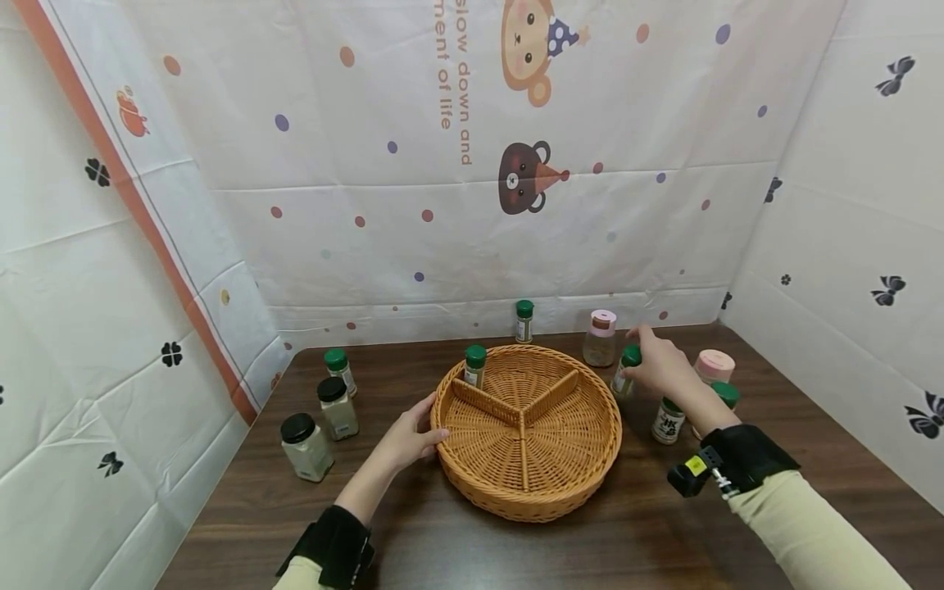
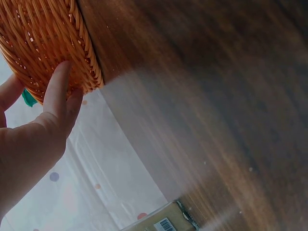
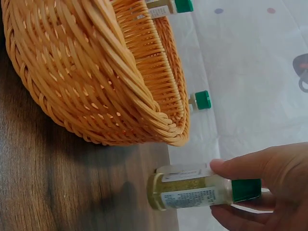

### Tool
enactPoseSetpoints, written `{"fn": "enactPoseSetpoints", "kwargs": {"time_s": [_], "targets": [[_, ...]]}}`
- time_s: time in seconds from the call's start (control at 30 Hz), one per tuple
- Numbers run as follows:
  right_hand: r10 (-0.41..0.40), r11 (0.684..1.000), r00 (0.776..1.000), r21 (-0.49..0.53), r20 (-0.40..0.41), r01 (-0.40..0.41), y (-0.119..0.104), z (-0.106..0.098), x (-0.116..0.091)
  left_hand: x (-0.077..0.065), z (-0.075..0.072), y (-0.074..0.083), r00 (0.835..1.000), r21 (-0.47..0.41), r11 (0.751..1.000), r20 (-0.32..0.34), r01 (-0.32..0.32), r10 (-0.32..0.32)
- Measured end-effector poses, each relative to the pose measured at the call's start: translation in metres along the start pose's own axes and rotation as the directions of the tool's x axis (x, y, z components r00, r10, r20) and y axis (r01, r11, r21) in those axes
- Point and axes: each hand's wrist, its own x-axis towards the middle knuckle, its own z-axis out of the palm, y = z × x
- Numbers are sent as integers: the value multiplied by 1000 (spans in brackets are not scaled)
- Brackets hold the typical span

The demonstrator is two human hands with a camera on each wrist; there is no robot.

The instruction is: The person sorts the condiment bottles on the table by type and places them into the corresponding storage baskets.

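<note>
A round wicker basket (image 1: 534, 504) with three compartments sits on the dark wooden table. My left hand (image 1: 407, 438) holds its left side, the thumb over the rim and the fingers along the outer wall (image 2: 33, 53). One green-capped spice jar (image 1: 474, 367) stands in the back left compartment. To the right of the basket, my right hand (image 1: 660, 365) pinches another green-capped spice jar (image 3: 192, 192) near its cap, thumb on one side and fingers on the other. That jar is upright, its lower part full of greenish-brown contents.
Black-lidded jars (image 1: 307, 449) and a green-capped jar (image 1: 340, 370) stand at left. Behind the basket are a green-capped jar (image 1: 524, 321) and a pink-lidded jar (image 1: 600, 340). Several more, including a labelled jar (image 1: 668, 422) and a pink-lidded one (image 1: 714, 366), stand around my right forearm.
</note>
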Motion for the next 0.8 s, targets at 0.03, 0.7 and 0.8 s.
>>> {"fn": "enactPoseSetpoints", "kwargs": {"time_s": [0.03,0.7,0.8], "targets": [[6,1000,1000,7,-15,-6,0,0,0,0,0,0,1000,2,1000,0,0,0],[8,994,983,109,-183,12,-5,-3,-2,2,0,1,1000,-30,999,16,15,-15],[-9,993,978,116,-210,34,-8,-2,-4,2,0,1,1000,-24,1000,16,16,-16]]}}
